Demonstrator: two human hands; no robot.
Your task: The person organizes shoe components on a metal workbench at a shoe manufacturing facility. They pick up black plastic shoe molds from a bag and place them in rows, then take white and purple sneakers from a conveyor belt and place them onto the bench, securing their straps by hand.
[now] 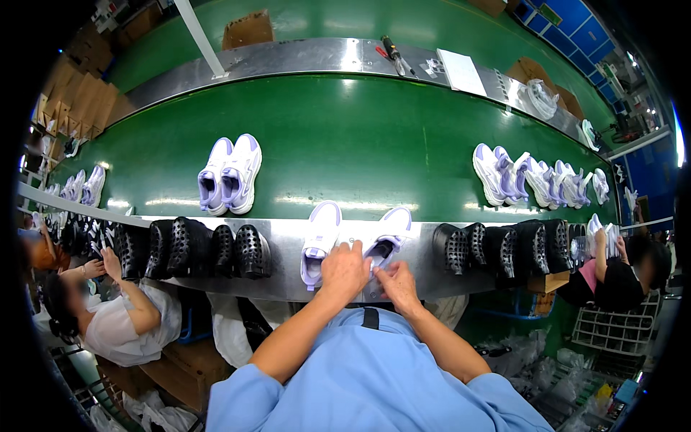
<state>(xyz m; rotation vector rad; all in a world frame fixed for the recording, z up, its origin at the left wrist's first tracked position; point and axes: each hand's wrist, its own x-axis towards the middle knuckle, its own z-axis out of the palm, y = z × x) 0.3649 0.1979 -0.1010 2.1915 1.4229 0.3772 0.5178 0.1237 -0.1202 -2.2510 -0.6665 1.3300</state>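
Two white and lavender sneakers stand on the metal ledge before me, toes pointing away. My left hand (pixel 345 271) lies between them, its fingers bent and closed against the near left side of the right sneaker (pixel 394 223). At that sneaker's heel, my right hand (pixel 398 284) has its thumb and fingers drawn together in a pinch. What is between those fingertips is too small to make out. The left sneaker (pixel 324 223) stands just beyond my left hand, with nobody gripping it. My left hand partly hides the right sneaker's heel.
On the green belt are a sneaker pair (pixel 232 176) at left and a row of sneakers (pixel 529 176) at right. Black perforated shoes (pixel 191 246) and more black shoes (pixel 504 248) line the ledge. A screwdriver (pixel 390 47) lies on the far rail. Co-workers sit at both sides.
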